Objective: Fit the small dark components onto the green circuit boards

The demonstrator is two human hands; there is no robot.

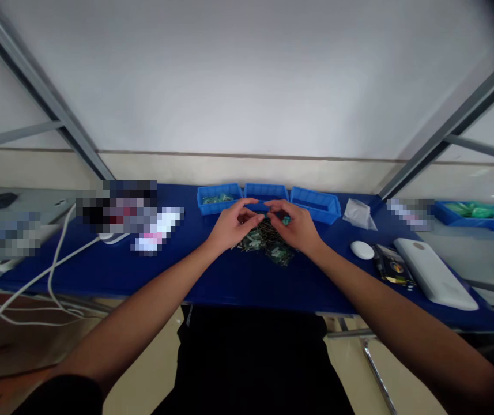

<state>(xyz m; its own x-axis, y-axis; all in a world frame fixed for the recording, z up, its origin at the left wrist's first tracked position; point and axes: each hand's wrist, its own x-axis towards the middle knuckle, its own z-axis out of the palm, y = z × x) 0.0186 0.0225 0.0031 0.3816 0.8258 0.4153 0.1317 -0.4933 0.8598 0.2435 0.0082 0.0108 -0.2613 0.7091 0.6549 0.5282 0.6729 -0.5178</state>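
My left hand (pixel 234 223) and my right hand (pixel 295 223) meet above a pile of small metal pins and greenish pieces (pixel 268 239) on the blue table. Both hands are curled, index fingers raised, thumb tips close together between them. Whatever the fingertips pinch is too small to make out. A small teal piece (pixel 287 219) shows beside the fingers of my right hand; whether it is held, I cannot tell. Behind the hands stand a left blue bin (pixel 218 210) with small greenish parts, a middle blue bin (pixel 266 190) and a right blue bin (pixel 327 215).
On the right of the table (pixel 229 285) lie a clear plastic bag (pixel 358 213), a round white case (pixel 362 250), a black packet (pixel 391 264) and a long white device (pixel 434 274). White cables (pixel 59 253) hang at the left, near blurred items. A wall rises behind.
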